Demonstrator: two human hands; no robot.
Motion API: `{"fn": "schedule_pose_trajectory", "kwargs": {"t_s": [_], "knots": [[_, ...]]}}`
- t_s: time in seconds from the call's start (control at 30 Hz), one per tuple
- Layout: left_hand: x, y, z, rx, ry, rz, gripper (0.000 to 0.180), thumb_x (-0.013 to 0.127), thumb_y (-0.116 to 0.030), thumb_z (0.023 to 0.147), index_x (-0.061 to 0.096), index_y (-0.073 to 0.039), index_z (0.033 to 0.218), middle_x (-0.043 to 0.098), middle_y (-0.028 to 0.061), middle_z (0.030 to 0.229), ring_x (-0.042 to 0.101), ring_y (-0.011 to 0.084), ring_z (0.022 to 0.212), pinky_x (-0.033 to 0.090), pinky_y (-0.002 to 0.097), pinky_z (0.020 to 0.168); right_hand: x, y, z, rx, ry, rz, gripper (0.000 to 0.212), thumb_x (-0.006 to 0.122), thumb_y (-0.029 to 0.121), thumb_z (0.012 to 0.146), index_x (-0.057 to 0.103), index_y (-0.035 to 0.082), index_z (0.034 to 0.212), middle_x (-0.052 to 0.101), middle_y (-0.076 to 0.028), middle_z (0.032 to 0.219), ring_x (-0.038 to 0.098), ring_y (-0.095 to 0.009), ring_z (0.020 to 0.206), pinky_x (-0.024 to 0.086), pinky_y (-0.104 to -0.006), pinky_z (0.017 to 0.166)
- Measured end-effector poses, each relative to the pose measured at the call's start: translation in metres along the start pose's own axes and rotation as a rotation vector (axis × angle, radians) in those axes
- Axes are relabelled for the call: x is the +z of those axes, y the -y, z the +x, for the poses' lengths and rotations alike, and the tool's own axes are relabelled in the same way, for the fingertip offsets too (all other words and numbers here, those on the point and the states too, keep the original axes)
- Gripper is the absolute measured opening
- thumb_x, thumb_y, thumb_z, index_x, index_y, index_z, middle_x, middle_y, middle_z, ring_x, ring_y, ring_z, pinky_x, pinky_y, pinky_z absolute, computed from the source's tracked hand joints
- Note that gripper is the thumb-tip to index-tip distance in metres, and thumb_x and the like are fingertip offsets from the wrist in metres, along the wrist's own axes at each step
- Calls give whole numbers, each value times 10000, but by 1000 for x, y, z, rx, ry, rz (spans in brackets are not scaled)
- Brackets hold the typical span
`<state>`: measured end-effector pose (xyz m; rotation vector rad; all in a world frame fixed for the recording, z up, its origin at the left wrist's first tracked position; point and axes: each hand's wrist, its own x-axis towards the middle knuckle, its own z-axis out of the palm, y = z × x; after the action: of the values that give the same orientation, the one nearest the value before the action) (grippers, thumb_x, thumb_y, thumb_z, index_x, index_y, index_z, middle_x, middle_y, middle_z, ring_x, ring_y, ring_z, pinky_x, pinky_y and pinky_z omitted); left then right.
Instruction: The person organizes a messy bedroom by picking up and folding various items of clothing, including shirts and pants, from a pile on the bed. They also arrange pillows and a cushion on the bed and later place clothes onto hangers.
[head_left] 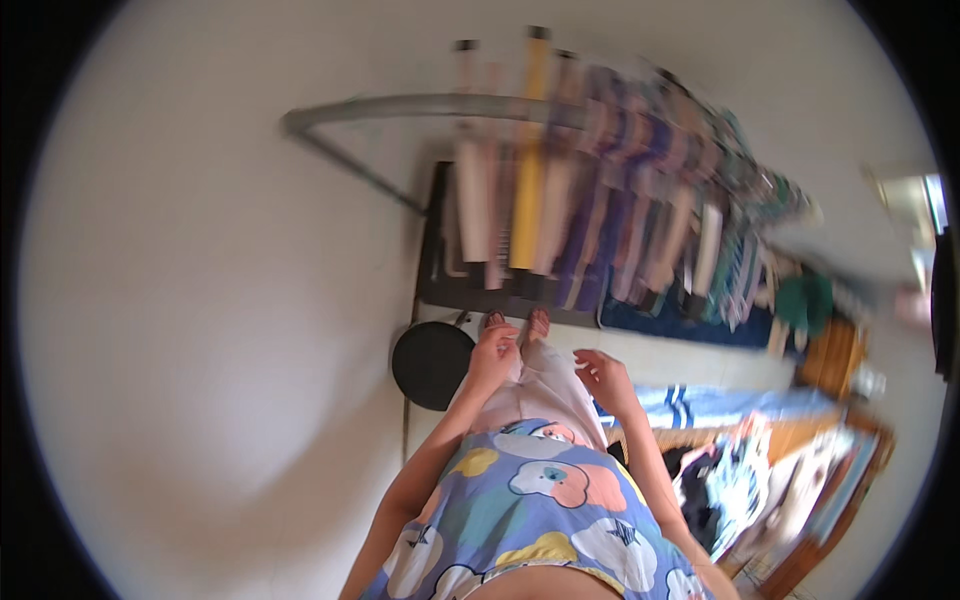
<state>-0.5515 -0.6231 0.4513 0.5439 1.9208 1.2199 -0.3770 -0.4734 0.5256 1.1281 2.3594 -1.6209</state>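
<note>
My left hand (493,358) hangs in front of my legs with its fingers loosely bent and nothing visible in it. To its right, my right hand (604,381) is held over the edge of my trouser leg, fingers apart and bare. Neither touches the clothes hangers (528,190), which are white, yellow, pink, purple and green and hang close together, smeared by motion. They hang from a grey metal rail (400,106) ahead of me, beyond the reach of both hands as held now.
A round black stool (434,365) stands at my left by the wall (200,300). Below the hangers lies a dark mat (455,292). On my right are a blue cloth (730,405), a heap of clothes (740,480) and a wooden cabinet (835,357).
</note>
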Motion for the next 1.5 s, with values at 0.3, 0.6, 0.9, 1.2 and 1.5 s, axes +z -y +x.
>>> {"fn": "schedule_pose_trajectory", "kwargs": {"t_s": [0.3, 0.6, 0.9, 1.2, 1.5], "knots": [[21, 39, 34, -62, 529, 205, 246, 567, -46, 835, 586, -7, 1078, 619, 92, 1053, 617, 163, 882, 510, 270, 749, 36, -48, -31, 248, -349, 129, 283, 605, 103, 773, 604, 36, 1048, 628, -177, 977, 627, -329, 831, 495, -404, 745], [50, 76, 35, -116, 820, 418, 218, 567, -93, 841, 618, -11, 1036, 655, 99, 962, 633, 165, 831, 497, 270, 756, 119, -64, -108, 586, -495, 308, 281, 607, 109, 789, 608, 13, 1053, 631, -181, 981, 626, -314, 863, 492, -382, 774], [66, 116, 5, -153, 846, 439, 247, 589, -70, 825, 612, -17, 1065, 648, 54, 940, 594, 115, 826, 467, 238, 756, 171, -95, -143, 603, -591, 445, 287, 598, 113, 791, 601, -7, 1052, 634, -183, 985, 618, -314, 895, 487, -380, 793], [83, 189, -35, -88, 716, 482, 236, 577, -92, 829, 617, -24, 1052, 663, 88, 949, 624, 151, 859, 484, 275, 788, 202, -195, -114, 566, -775, 347, 290, 608, 96, 765, 607, -2, 1038, 626, -185, 1006, 581, -328, 971, 456, -387, 860], [142, 247, 91, 567, 459, 834, 390, 573, -6, 730, 526, -7, 1116, 547, 154, 1135, 506, 316, 1077, 404, 378, 940, 213, -327, -66, 432, -932, -263, 201, 583, 35, 702, 599, 47, 902, 587, -140, 913, 528, -336, 1003, 372, -459, 949]]}}
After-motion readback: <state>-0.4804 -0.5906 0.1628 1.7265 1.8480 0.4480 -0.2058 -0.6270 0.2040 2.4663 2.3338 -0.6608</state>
